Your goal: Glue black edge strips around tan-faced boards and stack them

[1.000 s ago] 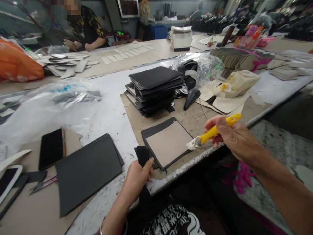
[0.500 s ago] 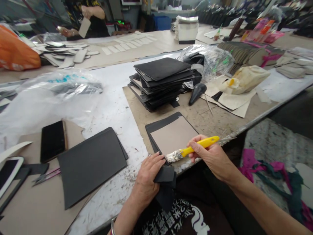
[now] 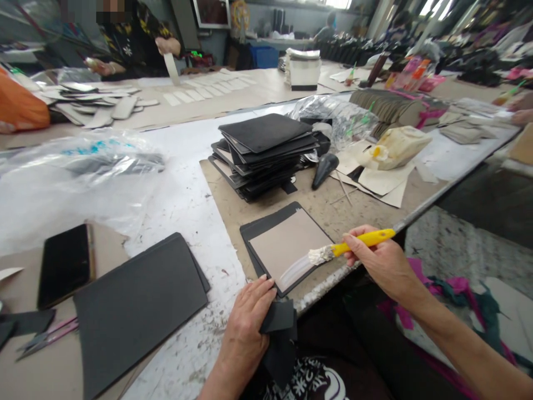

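My right hand (image 3: pixel 377 258) grips the yellow handle of a paintbrush (image 3: pixel 364 241). Thick white paste coats its bristles, which touch a beige sheet (image 3: pixel 287 239). A wet, whitish streak runs along the near edge of that sheet. Beneath it are dark panels (image 3: pixel 250 230), showing around its edges. My left hand (image 3: pixel 247 319) has its fingertips at the near left corner of the panel. Small black pieces (image 3: pixel 278 316) stick out from under this hand, pinched against it, with their lower part hanging toward my lap. Its thumb is hidden.
A stack of black panels (image 3: pixel 266 133) stands behind the sheet, with a dark cone-shaped tool (image 3: pixel 325 170) to its right. On the left lie a larger black sheet (image 3: pixel 141 311), a phone (image 3: pixel 66 264) and thread snips (image 3: pixel 45 336). Across the table, another person's hand (image 3: pixel 167 46) holds a pale strip.
The brush has swept right and away from the left corner, leaving a white streak on the beige sheet. My left hand stays by the corner. The camera view has tilted up slightly.
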A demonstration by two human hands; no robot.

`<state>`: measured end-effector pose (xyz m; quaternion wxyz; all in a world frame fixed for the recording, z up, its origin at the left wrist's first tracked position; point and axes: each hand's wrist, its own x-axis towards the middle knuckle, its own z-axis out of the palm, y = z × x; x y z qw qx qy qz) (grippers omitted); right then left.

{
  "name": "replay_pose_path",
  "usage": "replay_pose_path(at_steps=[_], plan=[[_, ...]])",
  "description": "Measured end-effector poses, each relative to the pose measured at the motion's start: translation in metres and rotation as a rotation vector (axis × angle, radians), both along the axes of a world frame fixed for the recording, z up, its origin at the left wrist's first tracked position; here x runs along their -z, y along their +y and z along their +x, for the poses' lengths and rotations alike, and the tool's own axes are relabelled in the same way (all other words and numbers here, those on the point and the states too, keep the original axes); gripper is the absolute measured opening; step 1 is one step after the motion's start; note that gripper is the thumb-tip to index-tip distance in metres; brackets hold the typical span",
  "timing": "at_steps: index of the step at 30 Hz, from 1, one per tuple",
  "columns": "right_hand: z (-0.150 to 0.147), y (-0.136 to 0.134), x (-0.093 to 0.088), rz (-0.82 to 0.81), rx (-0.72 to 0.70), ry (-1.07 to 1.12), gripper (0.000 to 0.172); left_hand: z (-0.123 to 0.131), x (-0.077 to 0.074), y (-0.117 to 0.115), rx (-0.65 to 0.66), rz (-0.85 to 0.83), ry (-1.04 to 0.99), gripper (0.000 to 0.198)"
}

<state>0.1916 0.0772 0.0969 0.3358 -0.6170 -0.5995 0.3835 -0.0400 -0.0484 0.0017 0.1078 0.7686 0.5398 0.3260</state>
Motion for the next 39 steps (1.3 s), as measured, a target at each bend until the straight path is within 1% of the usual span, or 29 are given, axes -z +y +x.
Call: replay_pose_path(at_steps=[6, 10, 12, 15, 16, 18, 20, 21, 23, 24, 26, 27, 29, 31, 33, 36, 39], plan=[[0.020, 0.005, -0.005, 0.100, 0.024, -0.195, 0.028, -0.002, 0.002, 0.002, 0.008, 0.060, -0.009, 0.056], [0.021, 0.002, -0.012, 0.208, -0.002, -0.310, 0.025, 0.000, 0.001, 0.001, -0.002, 0.071, -0.028, 0.055], [0.016, -0.002, -0.014, 0.304, -0.032, -0.365, 0.023, 0.001, 0.002, 0.001, -0.005, 0.074, -0.033, 0.055], [0.005, -0.009, -0.011, 0.437, -0.146, -0.418, 0.019, 0.002, 0.004, 0.000, -0.005, 0.072, -0.032, 0.057], [0.002, -0.012, -0.010, 0.446, -0.186, -0.415, 0.019, 0.001, 0.005, 0.000, -0.005, 0.074, -0.030, 0.057], [-0.002, -0.016, -0.008, 0.395, -0.224, -0.379, 0.020, 0.000, 0.006, 0.000, 0.008, 0.083, -0.021, 0.056], [-0.002, -0.017, -0.008, 0.332, -0.194, -0.348, 0.020, -0.001, 0.007, 0.001, 0.028, 0.089, -0.012, 0.056], [-0.002, -0.016, -0.009, 0.327, -0.166, -0.347, 0.020, -0.001, 0.008, 0.001, 0.036, 0.091, -0.011, 0.057], [-0.002, -0.015, -0.009, 0.379, -0.128, -0.372, 0.020, -0.002, 0.008, 0.001, 0.038, 0.094, -0.016, 0.056], [-0.003, -0.016, -0.008, 0.413, -0.132, -0.384, 0.019, -0.002, 0.008, 0.001, 0.033, 0.095, -0.023, 0.056], [-0.010, -0.022, -0.007, 0.433, -0.186, -0.374, 0.019, -0.001, 0.007, 0.001, 0.027, 0.097, -0.038, 0.055], [-0.016, -0.027, -0.006, 0.405, -0.224, -0.349, 0.020, -0.001, 0.006, 0.001, 0.026, 0.094, -0.044, 0.055], [-0.028, -0.039, -0.006, 0.287, -0.274, -0.254, 0.021, 0.000, 0.004, 0.000, 0.029, 0.086, -0.054, 0.055], [-0.039, -0.049, -0.007, 0.149, -0.255, -0.111, 0.024, 0.000, 0.002, 0.000, 0.030, 0.074, -0.057, 0.056], [-0.047, -0.053, -0.006, 0.039, -0.214, 0.034, 0.026, 0.001, 0.000, 0.000, 0.021, 0.061, -0.054, 0.058], [-0.053, -0.049, 0.001, -0.050, -0.188, 0.166, 0.028, 0.002, -0.003, 0.000, 0.006, 0.051, -0.046, 0.059], [-0.050, -0.042, 0.009, -0.055, -0.151, 0.163, 0.029, 0.002, -0.005, 0.000, 0.010, 0.054, -0.030, 0.059]])
